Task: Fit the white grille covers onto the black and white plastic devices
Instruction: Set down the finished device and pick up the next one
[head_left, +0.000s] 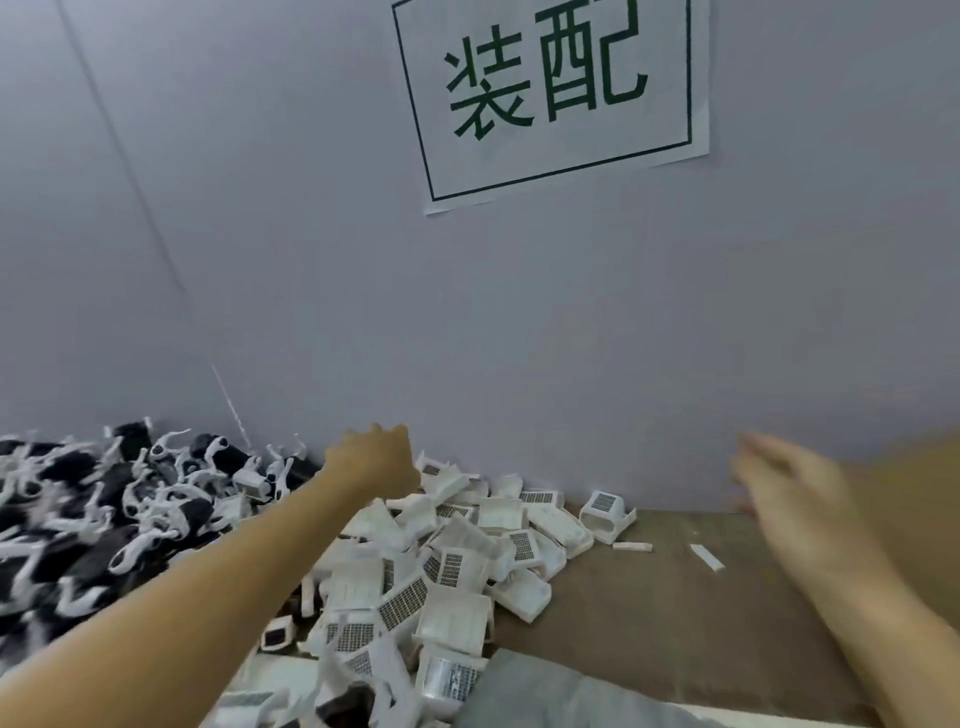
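White grille covers (447, 566) heaped mid-tabletop (675, 597); black-and-white devices (104, 519) piled left. Left hand (376, 460) over far heap, grip state unclear. Right hand (789, 493) blurred, fingers open, empty.

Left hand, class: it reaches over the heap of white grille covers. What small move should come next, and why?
Probably lower the left hand onto a white grille cover just below it and grip it. No part shows in that hand, and the blurred right hand looks empty.
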